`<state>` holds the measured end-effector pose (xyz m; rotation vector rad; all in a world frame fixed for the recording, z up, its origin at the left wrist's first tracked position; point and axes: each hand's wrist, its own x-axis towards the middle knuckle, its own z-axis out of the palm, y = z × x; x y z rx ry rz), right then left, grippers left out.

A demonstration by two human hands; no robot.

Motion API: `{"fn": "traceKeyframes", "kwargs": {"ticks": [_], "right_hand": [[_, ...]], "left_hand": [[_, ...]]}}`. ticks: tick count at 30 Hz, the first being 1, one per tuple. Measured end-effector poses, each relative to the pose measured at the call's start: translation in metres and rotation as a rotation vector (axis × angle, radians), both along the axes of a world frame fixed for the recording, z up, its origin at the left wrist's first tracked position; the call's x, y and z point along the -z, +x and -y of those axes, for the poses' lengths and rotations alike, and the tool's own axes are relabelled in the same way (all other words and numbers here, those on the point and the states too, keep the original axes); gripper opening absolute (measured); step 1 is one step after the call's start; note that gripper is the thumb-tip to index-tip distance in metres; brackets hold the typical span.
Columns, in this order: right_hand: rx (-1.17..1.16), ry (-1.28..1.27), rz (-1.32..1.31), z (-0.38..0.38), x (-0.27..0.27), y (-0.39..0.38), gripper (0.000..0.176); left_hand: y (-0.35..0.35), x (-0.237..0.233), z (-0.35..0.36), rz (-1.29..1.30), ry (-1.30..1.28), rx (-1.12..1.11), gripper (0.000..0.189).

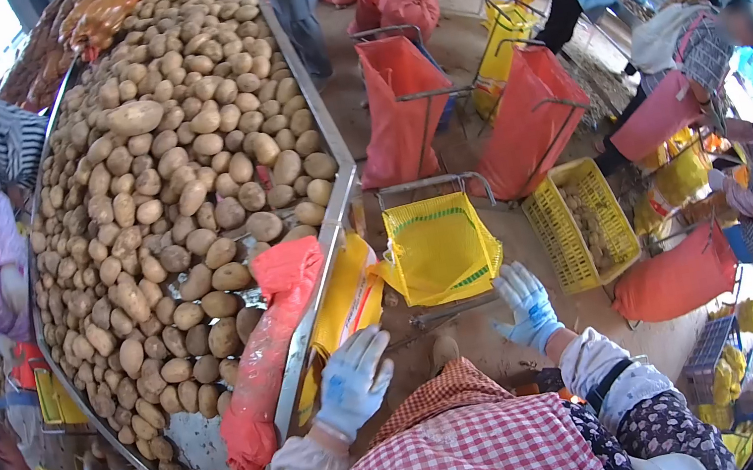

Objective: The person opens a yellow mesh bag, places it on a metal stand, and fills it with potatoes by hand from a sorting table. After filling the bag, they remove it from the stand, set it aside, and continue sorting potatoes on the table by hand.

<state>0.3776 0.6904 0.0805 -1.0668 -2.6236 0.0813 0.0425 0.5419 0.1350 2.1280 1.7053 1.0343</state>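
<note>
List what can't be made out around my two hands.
- Head view: left hand shows only its back; contact with the yellow sacks unclear.
- Head view: yellow crate contents too small to tell.
- Head view: potato table has its near end hidden under the orange sack.

Your gloves (354, 380) look like knit cloth, potatoes (174, 170) matt and dusty, tabletop (332, 142) rim's dull metal, crate (581, 224) is hard yellow plastic.

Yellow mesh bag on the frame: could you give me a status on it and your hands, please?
Left hand open, empty, near orange sack. Right hand open, empty, short of yellow mesh bag. Bag open on frame, nothing between.
</note>
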Motion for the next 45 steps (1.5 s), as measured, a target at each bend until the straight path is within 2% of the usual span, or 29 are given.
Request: {"fn": "traceKeyframes", "kwargs": {"ticks": [1, 3, 4, 5, 6, 7, 10, 13, 15, 19, 21, 23, 25, 27, 29, 31, 33, 37, 38, 40, 43, 44, 45], "right_hand": [[-0.018, 0.010, -0.002, 0.000, -0.010, -0.014, 0.085], [-0.089, -0.203, 0.341, 0.006, -0.030, -0.053, 0.078], [-0.113, -0.105, 0.355, 0.002, -0.024, -0.068, 0.068], [-0.141, -0.085, 0.353, -0.006, -0.022, -0.081, 0.068], [-0.039, -0.308, 0.443, -0.014, -0.020, -0.096, 0.061], [0.052, -0.527, 0.539, -0.021, -0.018, -0.113, 0.054], [-0.035, -0.400, 0.623, -0.023, -0.019, -0.126, 0.044], [-0.092, -0.274, 0.604, -0.031, 0.005, -0.113, 0.038], [-0.074, -0.352, 0.721, -0.023, -0.026, -0.131, 0.039], [-0.308, -0.223, 0.884, -0.022, -0.094, -0.175, 0.044], [-0.307, -0.534, 0.571, -0.019, -0.131, -0.208, 0.045], [-0.644, -0.443, 0.103, -0.031, -0.133, -0.231, 0.043], [-0.842, -0.146, -0.093, -0.026, -0.145, -0.271, 0.042], [-0.947, -0.108, -0.133, -0.019, -0.139, -0.314, 0.046], [-0.981, -0.060, -0.055, 0.003, -0.128, -0.352, 0.049], [-1.012, 0.002, 0.024, 0.012, -0.108, -0.367, 0.052], [-0.971, -0.033, 0.285, 0.016, -0.086, -0.373, 0.057], [-0.965, -0.173, 0.264, 0.008, -0.076, -0.363, 0.056], [-0.972, -0.139, 0.247, 0.008, -0.074, -0.364, 0.055], [-0.974, -0.106, 0.207, 0.009, -0.073, -0.365, 0.055], [-0.996, -0.072, 0.156, 0.010, -0.073, -0.368, 0.054], [-1.004, -0.097, 0.151, 0.009, -0.072, -0.367, 0.056], [-1.010, -0.121, 0.147, 0.010, -0.074, -0.369, 0.058]], "left_hand": [[-0.016, -0.014, 0.014, -0.054, 0.068, -0.025, 0.044], [-0.044, -0.031, 0.048, -0.219, 0.070, -0.291, 0.045], [-0.059, -0.032, 0.058, -0.221, 0.080, -0.317, 0.045], [-0.073, -0.033, 0.069, -0.287, 0.055, -0.561, 0.049], [-0.081, -0.034, 0.082, -0.351, 0.018, -0.817, 0.053], [-0.087, -0.030, 0.092, -0.356, 0.016, -0.874, 0.053], [-0.104, 0.005, 0.112, -0.397, -0.200, -1.138, 0.064], [-0.110, 0.015, 0.110, -0.286, -0.181, -1.115, 0.061], [-0.113, 0.019, 0.112, -0.237, -0.183, -1.173, 0.059], [-0.116, 0.027, 0.111, -0.221, -0.188, -1.142, 0.051], [-0.116, 0.027, 0.111, -0.221, -0.202, -1.108, 0.051], [-0.111, 0.022, 0.110, -0.226, -0.210, -1.137, 0.051], [-0.101, 0.012, 0.115, -0.285, -0.174, -1.157, 0.048], [-0.084, -0.010, 0.131, -0.298, -0.175, -1.176, 0.043], [-0.070, -0.026, 0.149, -0.196, -0.234, -1.403, 0.040], [-0.069, -0.014, 0.175, -0.161, -0.234, -1.489, 0.041], [-0.076, -0.006, 0.206, -0.160, -0.087, -1.632, 0.044], [-0.120, 0.008, 0.237, -0.045, -0.062, -1.692, 0.050], [-0.137, 0.008, 0.234, -0.047, -0.049, -1.681, 0.050], [-0.174, -0.002, 0.214, -0.179, -0.016, -1.554, 0.054], [-0.229, -0.004, 0.187, -0.297, -0.111, -1.600, 0.059], [-0.237, 0.003, 0.185, -0.291, -0.104, -1.600, 0.059], [-0.245, 0.007, 0.183, -0.240, -0.213, -1.571, 0.058]]}}
